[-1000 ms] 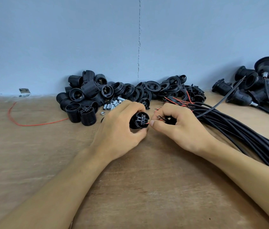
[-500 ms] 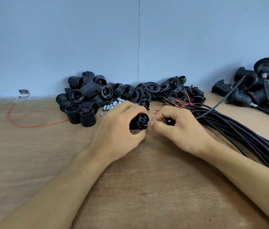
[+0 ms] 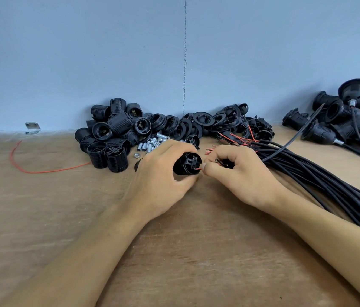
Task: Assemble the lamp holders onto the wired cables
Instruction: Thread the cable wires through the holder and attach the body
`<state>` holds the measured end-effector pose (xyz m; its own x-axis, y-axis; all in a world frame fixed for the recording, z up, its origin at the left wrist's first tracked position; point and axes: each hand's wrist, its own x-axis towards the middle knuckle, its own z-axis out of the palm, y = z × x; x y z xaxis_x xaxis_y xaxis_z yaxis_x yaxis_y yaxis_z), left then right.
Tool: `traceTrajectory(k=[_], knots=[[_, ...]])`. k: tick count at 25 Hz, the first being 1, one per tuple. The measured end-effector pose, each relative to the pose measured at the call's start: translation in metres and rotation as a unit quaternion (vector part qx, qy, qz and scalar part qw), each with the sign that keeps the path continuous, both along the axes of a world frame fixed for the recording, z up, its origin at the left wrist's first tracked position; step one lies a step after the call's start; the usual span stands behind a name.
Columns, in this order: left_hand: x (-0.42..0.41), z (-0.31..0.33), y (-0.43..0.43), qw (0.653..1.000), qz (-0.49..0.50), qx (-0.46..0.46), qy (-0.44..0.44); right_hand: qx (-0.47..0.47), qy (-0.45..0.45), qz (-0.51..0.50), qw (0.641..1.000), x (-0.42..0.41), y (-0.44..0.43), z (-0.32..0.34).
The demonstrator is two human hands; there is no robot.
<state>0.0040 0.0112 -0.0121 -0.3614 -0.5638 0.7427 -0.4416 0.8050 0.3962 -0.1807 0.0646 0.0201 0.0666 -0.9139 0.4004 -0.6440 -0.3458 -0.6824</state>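
left hand (image 3: 159, 181) wraps its fingers round a black lamp holder (image 3: 187, 163), held low over the wooden table (image 3: 174, 251) with its terminal end turned toward the right. right hand (image 3: 244, 177) pinches a thin red wire end (image 3: 197, 168) between thumb and forefinger, the tip touching the holder's terminal face. its other fingers curl over a dark part i cannot make out.

judged step: wiring, with one conductor being fed into a terminal slot. next move calls for a steady holder and a straight push of the wire, without kinking it. a second conductor would likely follow.

holder condition: body mostly covered by the fingers, moulded terminal block showing, no damage seen. whether the wire is seated cannot be told.

right of the hands, a bundle of black cables (image 3: 329, 189) lies across the table, red ends fanned toward the middle. behind the hands lie small metal tubes (image 3: 150, 145), then a pile of unwired holders (image 3: 112, 138) and black rings (image 3: 207, 122) against the wall. far right sit finished holders (image 3: 340, 125) with cables attached.
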Motion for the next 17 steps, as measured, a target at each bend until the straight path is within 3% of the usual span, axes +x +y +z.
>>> traceTrajectory(k=[4, 17], knots=[[0.0000, -0.0009, 0.0014, 0.999, 0.000, 0.035, 0.011, 0.010, 0.003, 0.002, 1.000, -0.0016, -0.0005, 0.0009], [-0.0012, -0.0004, 0.0012, 1.000, 0.006, 0.016, -0.001, 0.042, -0.015, 0.031, 0.999, -0.0014, 0.0017, 0.0005]])
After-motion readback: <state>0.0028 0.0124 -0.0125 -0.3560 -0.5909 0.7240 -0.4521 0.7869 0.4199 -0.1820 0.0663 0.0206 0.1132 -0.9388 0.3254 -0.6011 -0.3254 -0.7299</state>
